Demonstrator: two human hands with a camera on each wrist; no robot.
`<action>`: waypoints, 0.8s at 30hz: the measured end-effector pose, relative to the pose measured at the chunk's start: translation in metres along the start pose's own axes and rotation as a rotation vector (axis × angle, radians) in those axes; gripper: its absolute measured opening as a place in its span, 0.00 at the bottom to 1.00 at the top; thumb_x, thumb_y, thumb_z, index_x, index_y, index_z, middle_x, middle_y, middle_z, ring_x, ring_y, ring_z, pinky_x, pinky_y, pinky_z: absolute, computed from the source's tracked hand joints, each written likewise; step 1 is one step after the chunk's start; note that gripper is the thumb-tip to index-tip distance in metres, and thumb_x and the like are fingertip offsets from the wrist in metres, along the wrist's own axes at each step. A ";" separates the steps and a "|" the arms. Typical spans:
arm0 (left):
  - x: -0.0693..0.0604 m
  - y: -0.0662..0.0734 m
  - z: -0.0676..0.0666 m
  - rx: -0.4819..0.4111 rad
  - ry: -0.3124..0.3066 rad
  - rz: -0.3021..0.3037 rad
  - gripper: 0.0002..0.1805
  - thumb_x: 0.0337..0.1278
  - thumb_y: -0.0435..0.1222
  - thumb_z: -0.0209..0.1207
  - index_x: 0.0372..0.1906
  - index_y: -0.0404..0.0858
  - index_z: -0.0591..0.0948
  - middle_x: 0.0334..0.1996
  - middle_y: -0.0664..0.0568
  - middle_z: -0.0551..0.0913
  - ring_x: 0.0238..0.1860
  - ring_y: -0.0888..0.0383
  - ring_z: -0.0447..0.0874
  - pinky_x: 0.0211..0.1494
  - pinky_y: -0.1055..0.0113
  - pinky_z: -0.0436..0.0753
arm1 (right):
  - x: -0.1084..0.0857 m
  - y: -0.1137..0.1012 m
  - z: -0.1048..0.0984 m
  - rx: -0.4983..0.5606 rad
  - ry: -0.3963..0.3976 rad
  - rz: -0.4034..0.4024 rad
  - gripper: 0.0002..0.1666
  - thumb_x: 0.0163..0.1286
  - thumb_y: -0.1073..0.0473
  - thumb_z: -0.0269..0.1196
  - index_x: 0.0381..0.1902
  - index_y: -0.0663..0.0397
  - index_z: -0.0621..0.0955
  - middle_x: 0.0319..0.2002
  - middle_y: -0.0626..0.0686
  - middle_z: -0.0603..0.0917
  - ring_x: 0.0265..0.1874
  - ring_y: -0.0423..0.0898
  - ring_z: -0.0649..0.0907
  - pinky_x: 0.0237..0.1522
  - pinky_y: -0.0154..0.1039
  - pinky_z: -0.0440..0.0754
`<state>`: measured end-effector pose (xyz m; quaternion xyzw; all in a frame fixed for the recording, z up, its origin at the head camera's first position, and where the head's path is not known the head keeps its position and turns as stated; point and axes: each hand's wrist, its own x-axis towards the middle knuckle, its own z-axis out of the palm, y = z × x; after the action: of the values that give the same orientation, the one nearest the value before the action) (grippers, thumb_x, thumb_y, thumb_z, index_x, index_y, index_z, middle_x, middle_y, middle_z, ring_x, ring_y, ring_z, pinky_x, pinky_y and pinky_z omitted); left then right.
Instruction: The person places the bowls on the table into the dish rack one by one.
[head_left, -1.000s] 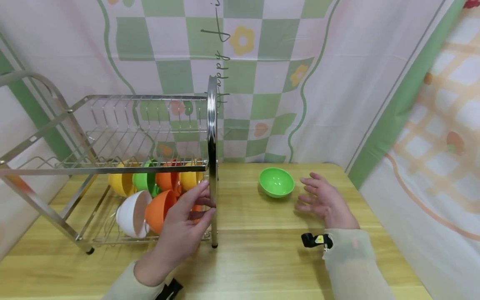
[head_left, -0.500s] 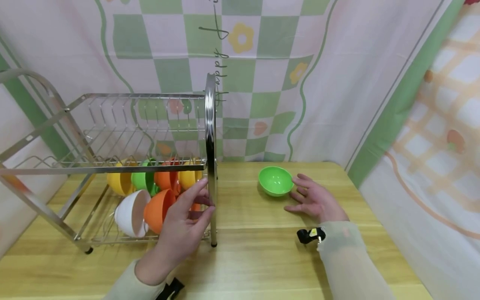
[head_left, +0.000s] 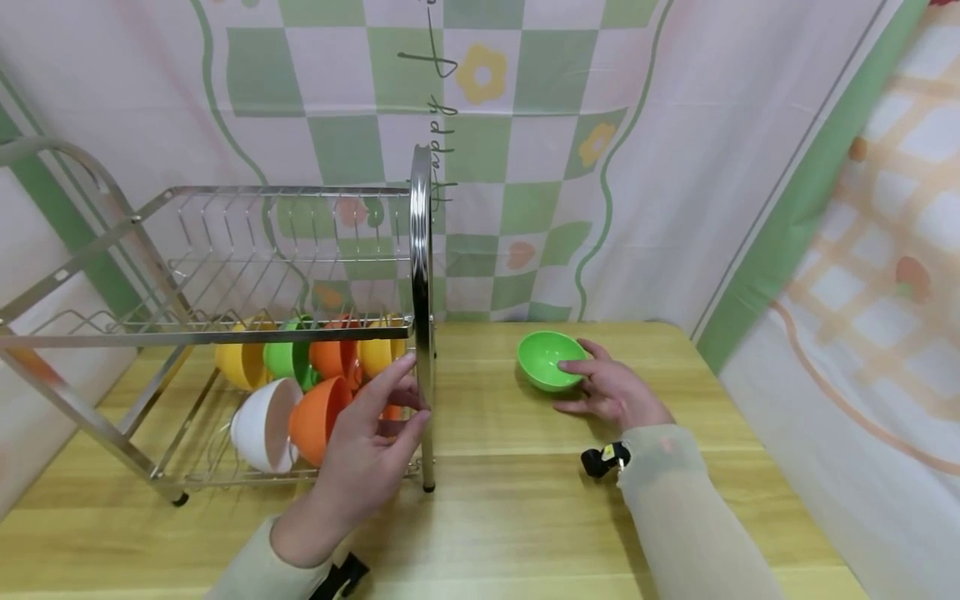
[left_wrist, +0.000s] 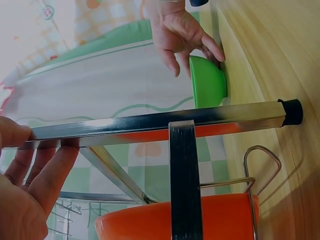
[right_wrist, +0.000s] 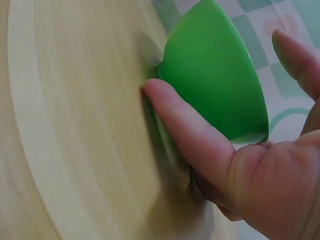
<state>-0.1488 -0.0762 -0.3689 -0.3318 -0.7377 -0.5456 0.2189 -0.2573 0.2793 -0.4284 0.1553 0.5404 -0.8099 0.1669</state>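
Note:
My left hand [head_left: 365, 450] holds the right upright of a metal dish rack [head_left: 422, 275]. In the left wrist view its thumb and fingers [left_wrist: 55, 172] pinch the upright from opposite sides. On the table to the right stands a small green bowl [head_left: 542, 361], opening upward. My right hand [head_left: 615, 393] is at the bowl's right side with its fingers spread. One digit [right_wrist: 185, 120] reaches low beside the bowl's base, near the tabletop. Another [right_wrist: 295, 62] extends above the rim, apart from the bowl wall in the right wrist view. Part of the hand is hidden behind the bowl.
The rack's lower tier holds several tilted bowls, including a white bowl [head_left: 258, 429], an orange bowl [head_left: 311, 425] and a yellow bowl [head_left: 238, 367]. Its upper tier [head_left: 292, 267] is bare wire. A patterned curtain [head_left: 660, 167] hangs behind the wooden table [head_left: 502, 517].
My right hand has moved left to the green bowl, bringing its spread fingers around the right side. The left hand stays on the rack, and the bowl has not visibly moved.

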 end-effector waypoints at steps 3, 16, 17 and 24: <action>0.001 0.001 0.000 -0.001 -0.005 -0.009 0.43 0.53 0.16 0.63 0.72 0.46 0.67 0.44 0.52 0.79 0.41 0.49 0.83 0.37 0.67 0.87 | 0.002 -0.001 0.001 0.008 0.008 0.007 0.59 0.70 0.71 0.60 0.80 0.29 0.39 0.77 0.65 0.35 0.71 0.61 0.59 0.58 0.66 0.73; 0.001 0.000 -0.001 0.010 -0.013 -0.042 0.43 0.53 0.17 0.64 0.73 0.47 0.67 0.42 0.54 0.79 0.41 0.54 0.82 0.37 0.66 0.87 | 0.007 -0.001 0.001 0.049 0.003 0.007 0.62 0.64 0.83 0.54 0.80 0.29 0.41 0.77 0.63 0.37 0.69 0.65 0.61 0.56 0.64 0.76; 0.001 0.000 -0.001 0.011 -0.013 -0.043 0.43 0.53 0.17 0.64 0.73 0.47 0.67 0.42 0.54 0.79 0.41 0.54 0.82 0.37 0.66 0.87 | 0.008 -0.001 0.001 0.052 0.002 0.004 0.63 0.64 0.84 0.53 0.80 0.29 0.40 0.77 0.64 0.36 0.69 0.66 0.61 0.56 0.63 0.76; 0.001 0.000 -0.001 0.009 -0.014 -0.058 0.43 0.53 0.17 0.64 0.73 0.48 0.67 0.42 0.55 0.79 0.41 0.55 0.82 0.36 0.66 0.87 | 0.010 0.000 -0.002 0.064 0.014 0.005 0.63 0.62 0.86 0.50 0.81 0.30 0.44 0.77 0.63 0.36 0.68 0.69 0.62 0.55 0.58 0.79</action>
<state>-0.1492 -0.0766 -0.3677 -0.3131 -0.7510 -0.5461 0.1997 -0.2659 0.2798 -0.4330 0.1678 0.5148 -0.8253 0.1601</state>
